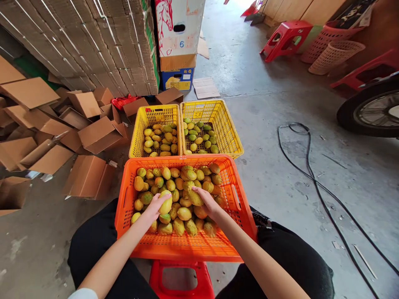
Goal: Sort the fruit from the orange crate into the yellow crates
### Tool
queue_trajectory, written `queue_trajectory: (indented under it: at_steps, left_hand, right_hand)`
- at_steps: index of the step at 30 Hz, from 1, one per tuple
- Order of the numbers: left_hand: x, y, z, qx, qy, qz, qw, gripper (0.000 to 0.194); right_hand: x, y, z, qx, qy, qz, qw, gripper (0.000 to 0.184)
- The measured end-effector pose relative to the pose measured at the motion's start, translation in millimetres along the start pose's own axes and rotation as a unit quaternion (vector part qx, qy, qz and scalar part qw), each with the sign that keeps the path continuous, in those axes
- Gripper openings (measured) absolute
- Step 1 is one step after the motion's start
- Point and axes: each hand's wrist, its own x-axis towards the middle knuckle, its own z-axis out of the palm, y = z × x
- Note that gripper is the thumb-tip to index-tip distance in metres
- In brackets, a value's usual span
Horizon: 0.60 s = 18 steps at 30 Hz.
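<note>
An orange plastic crate [187, 251] sits between my knees, holding many oval yellow and green fruits [184, 213], some with wrinkled skin. At the left of the heap, my left hand [155, 205] is closed around a smooth yellow fruit [166, 203]. My right hand [206, 198] grips a larger yellow-green fruit [194, 196] over the middle right of the heap. Behind the crate stand two yellow crates side by side. The left yellow crate [136, 131] holds mostly yellow fruits; greener ones lie in the right yellow crate [229, 133].
A red stool [205, 282] is under the orange crate. Open cardboard boxes [89, 176] litter the left floor beside stacked flat cardboard [93, 45]. A black cable [311, 178] runs across the right floor. Further back are a wheel [374, 110], a red stool [288, 39] and baskets [335, 56].
</note>
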Motion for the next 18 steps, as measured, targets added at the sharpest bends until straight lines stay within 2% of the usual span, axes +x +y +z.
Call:
queue_trajectory:
  at_steps: [5, 10, 18]
  left_hand:
    - [-9, 6, 9.6, -0.015, 0.009, -0.01, 1.0, 0.043]
    - [-9, 10, 13.3, -0.057, 0.033, -0.031, 0.997, 0.04]
    - [-1, 8, 5.7, -0.099, 0.014, -0.07, 0.993, 0.044]
  right_hand:
    - [-1, -3, 2, 0.018, 0.031, 0.049, 0.998, 0.021]
    - [-2, -6, 3, 0.047, -0.011, 0.041, 0.998, 0.023]
    - [-7, -10, 4, 0.066, -0.042, 0.03, 0.997, 0.027]
